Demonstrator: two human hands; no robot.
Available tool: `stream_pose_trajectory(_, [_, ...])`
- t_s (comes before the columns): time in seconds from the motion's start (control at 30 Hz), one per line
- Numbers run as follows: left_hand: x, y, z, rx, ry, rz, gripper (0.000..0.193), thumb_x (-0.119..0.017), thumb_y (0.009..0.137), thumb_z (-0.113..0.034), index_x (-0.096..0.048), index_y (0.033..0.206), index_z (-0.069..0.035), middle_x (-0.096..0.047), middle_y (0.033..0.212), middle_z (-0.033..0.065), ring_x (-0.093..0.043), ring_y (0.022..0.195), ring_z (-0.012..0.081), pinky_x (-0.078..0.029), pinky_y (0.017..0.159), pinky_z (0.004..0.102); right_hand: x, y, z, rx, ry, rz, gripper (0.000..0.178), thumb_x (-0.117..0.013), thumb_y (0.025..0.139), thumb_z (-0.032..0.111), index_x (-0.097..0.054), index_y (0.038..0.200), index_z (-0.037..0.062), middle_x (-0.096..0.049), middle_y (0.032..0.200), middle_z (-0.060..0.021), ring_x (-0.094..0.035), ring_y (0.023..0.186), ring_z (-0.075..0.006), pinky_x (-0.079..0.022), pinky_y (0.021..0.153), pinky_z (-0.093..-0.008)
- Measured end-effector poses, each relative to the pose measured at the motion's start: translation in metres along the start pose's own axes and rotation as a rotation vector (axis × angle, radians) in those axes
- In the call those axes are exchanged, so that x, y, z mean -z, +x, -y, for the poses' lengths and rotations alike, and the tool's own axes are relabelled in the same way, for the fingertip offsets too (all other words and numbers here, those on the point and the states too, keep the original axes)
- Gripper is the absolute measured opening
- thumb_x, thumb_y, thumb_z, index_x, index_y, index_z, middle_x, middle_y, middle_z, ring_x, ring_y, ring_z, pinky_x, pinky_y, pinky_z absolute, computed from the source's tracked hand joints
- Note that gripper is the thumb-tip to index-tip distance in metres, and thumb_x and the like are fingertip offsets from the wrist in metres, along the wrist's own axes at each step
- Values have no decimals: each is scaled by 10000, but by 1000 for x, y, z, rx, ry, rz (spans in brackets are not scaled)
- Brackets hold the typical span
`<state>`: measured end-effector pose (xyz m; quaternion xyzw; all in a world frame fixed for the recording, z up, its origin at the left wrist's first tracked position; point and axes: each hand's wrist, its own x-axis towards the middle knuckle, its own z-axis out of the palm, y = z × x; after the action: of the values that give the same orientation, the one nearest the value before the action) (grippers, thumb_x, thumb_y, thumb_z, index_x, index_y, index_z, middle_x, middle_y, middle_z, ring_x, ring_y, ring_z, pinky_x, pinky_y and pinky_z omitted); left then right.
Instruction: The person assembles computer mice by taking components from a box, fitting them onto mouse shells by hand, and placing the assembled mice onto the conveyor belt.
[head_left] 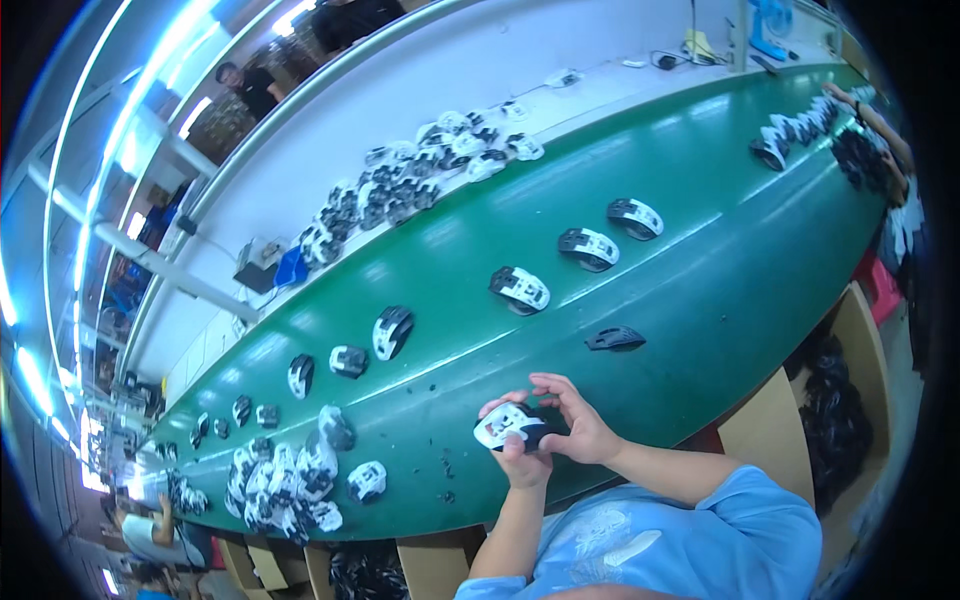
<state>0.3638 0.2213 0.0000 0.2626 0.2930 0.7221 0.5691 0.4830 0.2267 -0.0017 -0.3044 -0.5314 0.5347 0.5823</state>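
A white-and-black computer mouse [497, 425] sits tilted in my left hand [515, 465], whose thumb presses on its white face while the fingers wrap behind it. My right hand [582, 428] is at the mouse's right end. Its fingers are curved and spread apart, and the thumb lies close to the black edge; whether it touches is hard to tell. Beyond my hands, a loose black mouse shell [615, 339] lies on the green belt [680, 380]. To my left are a single mouse [367, 482] and a heaped pile of mice [285, 480].
Several mice stand in a spaced row along the belt, one being a white-and-black mouse [520, 290]. Another heap of mice [400, 175] covers the white ledge behind. Cardboard boxes with black parts [835, 420] stand below the near edge. A co-worker's arm [885, 135] reaches in at far right.
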Motion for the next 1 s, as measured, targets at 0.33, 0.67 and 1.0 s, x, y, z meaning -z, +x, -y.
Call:
stream_pose_trajectory(0.33, [26,27,-50,-117,609,340,640,-872,754,-296,-603,1278,-46,-576,1323,159,-484,1258,278,-406,1064,424,44,43,40,-20,-416,354,737,-916,705,376,-645,1312,59,-666,1128,-116,-631,1088,-262,-488,971,-369])
stream_pose_trajectory(0.67, [40,39,-58,-395,1576,743,724,-869,683,-500,-673,1237,-76,-667,1234,81,-547,1040,320,-419,940,443,74,63,16,367,-945,684,719,-818,766,501,-630,1307,67,-659,1137,-139,-601,1022,-355,-473,914,-463])
stream_pose_trajectory(1.0, [43,70,-58,-507,1589,704,688,-916,617,-383,-674,1170,-53,-700,1103,92,-580,981,325,-398,925,434,68,47,17,311,-833,421,661,-841,763,380,-641,1316,80,-657,1208,-94,-597,1003,-312,-489,893,-420])
